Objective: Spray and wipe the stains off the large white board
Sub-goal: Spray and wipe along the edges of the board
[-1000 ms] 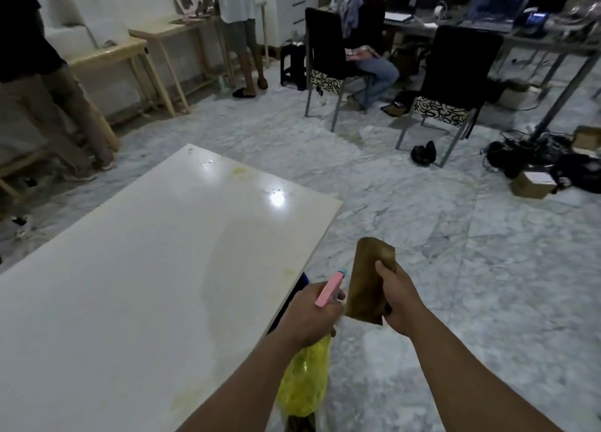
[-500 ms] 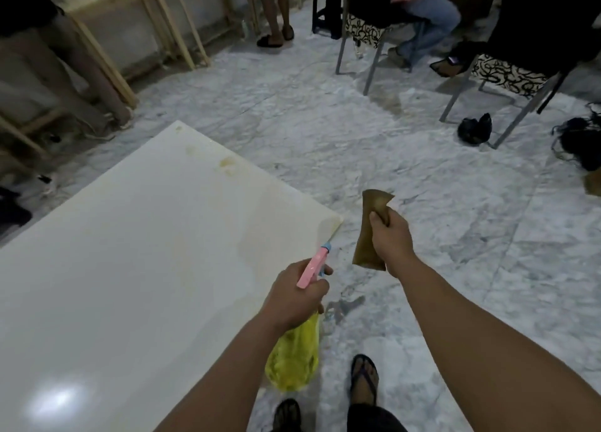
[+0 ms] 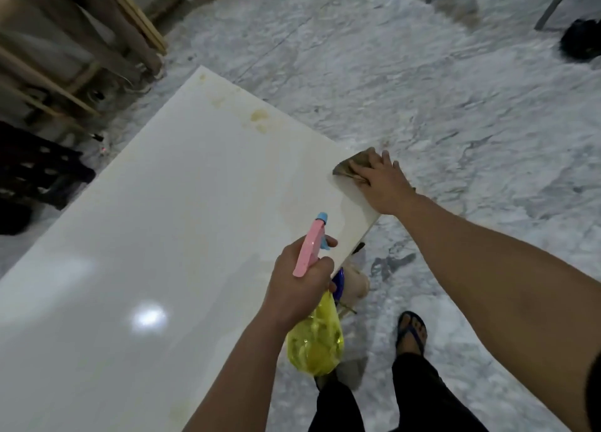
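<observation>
The large glossy white board (image 3: 156, 236) lies flat and fills the left and near part of the scene, above a grey marbled stone floor (image 3: 439, 106). The right hand (image 3: 382, 184) is at the board's right corner, with straight fingers spread flat on a brown folded cloth (image 3: 349, 168); the cloth is under the fingers and shows out on their far left side, touching the board surface. The left hand (image 3: 299, 282) is nearer, over the right edge of the board, with fingers curled around the pink trigger head of a yellow plastic spray bottle (image 3: 315, 344), which hangs below the hand beside the board's edge. Yellowish stains (image 3: 258, 118) are on the far part of the board, well apart from both hands.
</observation>
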